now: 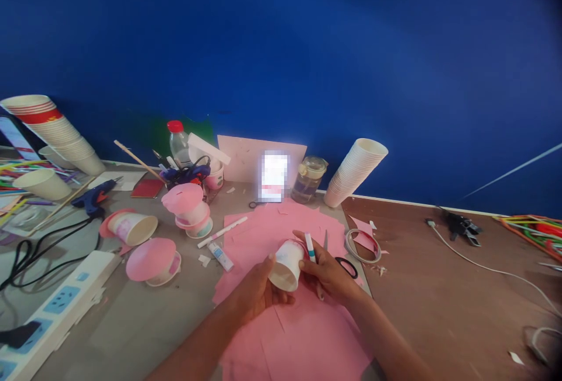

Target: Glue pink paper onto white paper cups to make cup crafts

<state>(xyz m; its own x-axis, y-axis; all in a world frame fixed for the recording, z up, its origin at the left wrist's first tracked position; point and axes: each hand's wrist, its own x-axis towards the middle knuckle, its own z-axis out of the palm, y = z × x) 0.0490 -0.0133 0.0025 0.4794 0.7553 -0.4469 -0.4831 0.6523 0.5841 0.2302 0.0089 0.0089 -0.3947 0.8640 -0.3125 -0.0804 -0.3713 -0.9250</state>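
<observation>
A white paper cup is tilted between my hands, its open mouth turned down toward me. My left hand is closed round its left side, with fingers beneath. At the cup's right side, my right hand touches it with the thumb and holds a marker with a teal band between its fingers. Pink paper sheets lie under both hands. Scissors with black handles lie beside my right hand, partly hidden by it.
Pink-topped paper cups stand on the left, near a power strip and a glue gun. At the back are a glowing screen, a glass jar and a leaning cup stack. A tape roll lies right.
</observation>
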